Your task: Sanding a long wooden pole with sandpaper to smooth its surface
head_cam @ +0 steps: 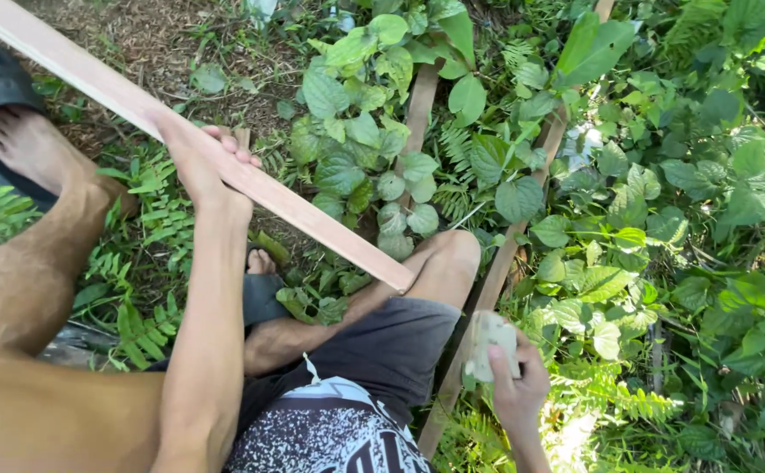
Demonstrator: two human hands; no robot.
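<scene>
While left hand (pixel 203 162) clamps plank (pixel 312 219), grip mid-length.

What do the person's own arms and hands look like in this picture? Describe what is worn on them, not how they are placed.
Both arms are bare: no sleeves show anywhere along them. The left hand and the right hand wear no gloves, and no rings, watch or bracelet can be seen on the hands or wrists.

Wooden strip (pixel 190 149) runs off the top-left edge.
</scene>
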